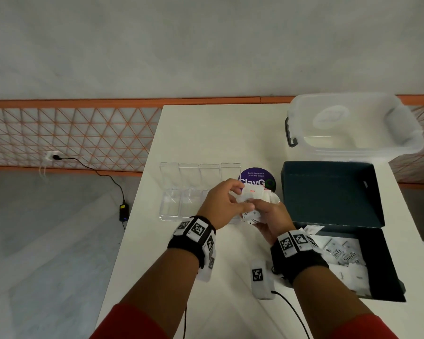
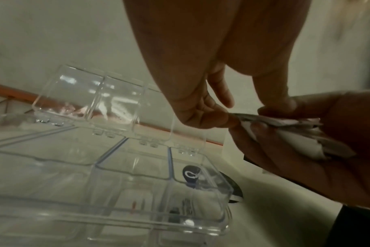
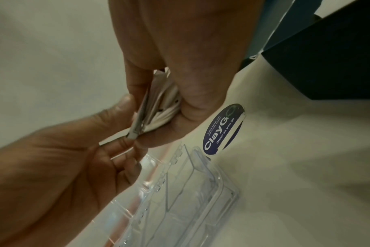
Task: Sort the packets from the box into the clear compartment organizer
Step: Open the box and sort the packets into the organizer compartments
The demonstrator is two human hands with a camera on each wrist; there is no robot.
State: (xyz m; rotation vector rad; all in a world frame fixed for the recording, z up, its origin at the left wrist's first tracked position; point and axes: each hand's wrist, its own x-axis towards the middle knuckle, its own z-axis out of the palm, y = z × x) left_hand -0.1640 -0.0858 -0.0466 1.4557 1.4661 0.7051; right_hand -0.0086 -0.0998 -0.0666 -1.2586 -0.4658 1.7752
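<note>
My right hand (image 1: 267, 214) grips a bunch of white packets (image 1: 253, 199) above the table, just right of the clear compartment organizer (image 1: 179, 192). My left hand (image 1: 227, 201) pinches the edge of one packet (image 2: 245, 119) in that bunch between thumb and fingers. The bunch shows fanned in the right wrist view, packets (image 3: 158, 113) held in the right hand (image 3: 180, 83) with the left hand (image 3: 108, 133) at their lower corner. The organizer (image 2: 116, 175) lies below with its lids up and its compartments look empty. The dark box (image 1: 387, 265) at my right holds more white packets (image 1: 345, 258).
A round purple sticker (image 1: 256, 176) lies on the white table (image 1: 206, 133) behind the hands. A translucent lidded tub (image 1: 353, 128) stands at the back right. The box's lid (image 1: 328, 192) stands upright. A small white device (image 1: 261, 280) with a cable lies near the front edge.
</note>
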